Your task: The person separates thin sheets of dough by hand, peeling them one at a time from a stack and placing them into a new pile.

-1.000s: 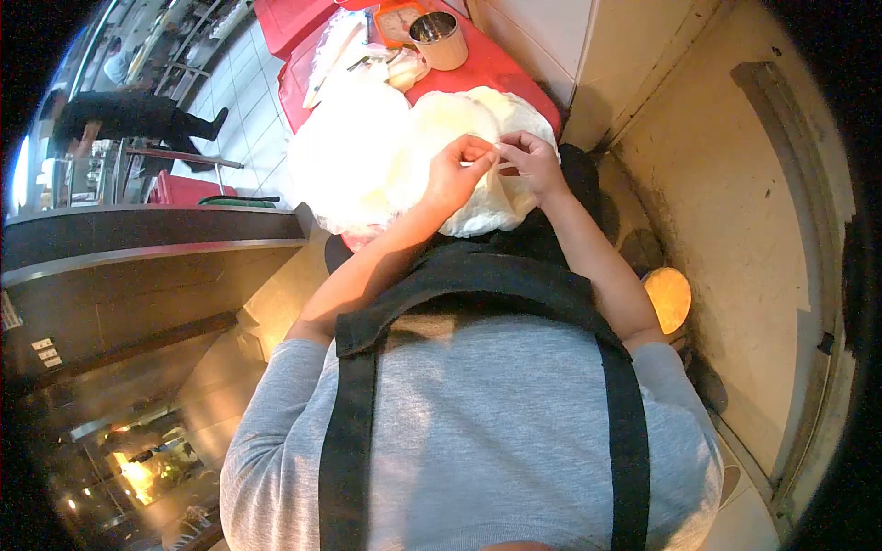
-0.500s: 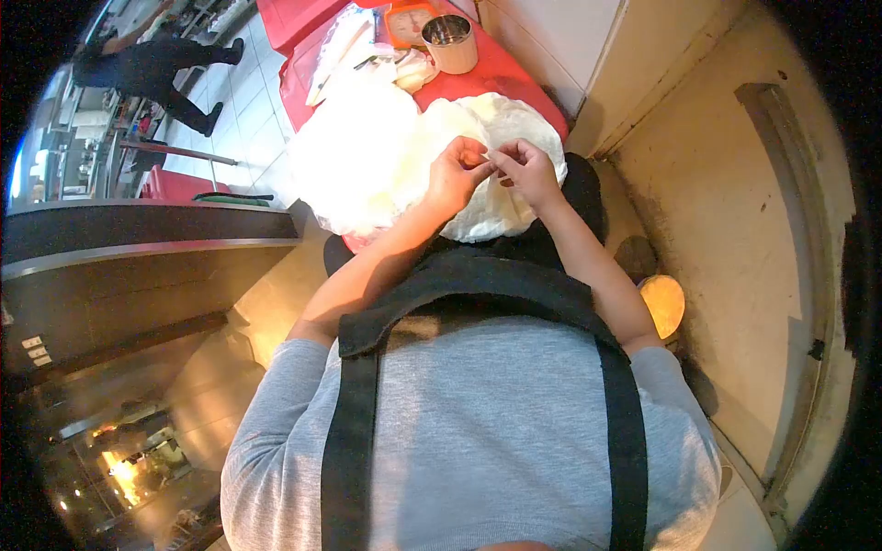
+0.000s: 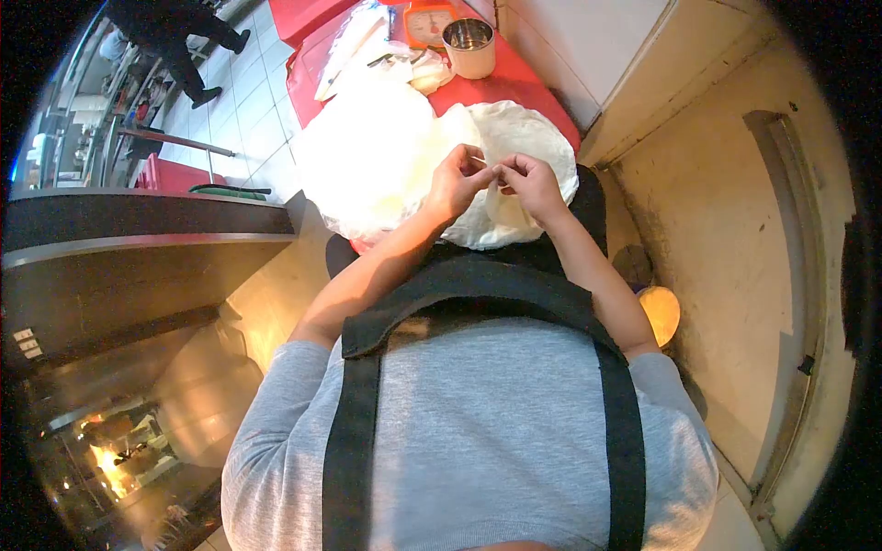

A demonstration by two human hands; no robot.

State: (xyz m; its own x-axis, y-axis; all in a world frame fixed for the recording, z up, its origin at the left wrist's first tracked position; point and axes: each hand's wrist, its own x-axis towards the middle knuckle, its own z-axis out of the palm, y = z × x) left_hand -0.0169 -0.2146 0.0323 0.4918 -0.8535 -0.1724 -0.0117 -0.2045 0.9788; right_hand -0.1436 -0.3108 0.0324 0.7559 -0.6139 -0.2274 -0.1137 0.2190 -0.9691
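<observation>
Two piles of thin, round white sheets that look like spring roll wrappers lie in front of me, the overexposed left pile (image 3: 367,161) and the right pile (image 3: 544,138). Over the right pile, my left hand (image 3: 457,182) pinches a thin sheet edge between thumb and fingers. Close against it, my right hand (image 3: 533,186) pinches the same edge, fingertips nearly touching. A flap of the sheet hangs below the right fingers. How many layers are between the fingers cannot be made out.
Behind the piles, a metal-lined cup (image 3: 469,57), an orange dial scale (image 3: 429,24) and plastic bags (image 3: 356,50) stand on the red surface (image 3: 536,93). A wall (image 3: 707,220) is close on my right. At left are a dark ledge (image 3: 138,220) and a person (image 3: 175,41) beyond.
The view has shifted slightly, so the piles and table appear lower and further right. Both hands keep their pinch close together. The person in the background has moved.
</observation>
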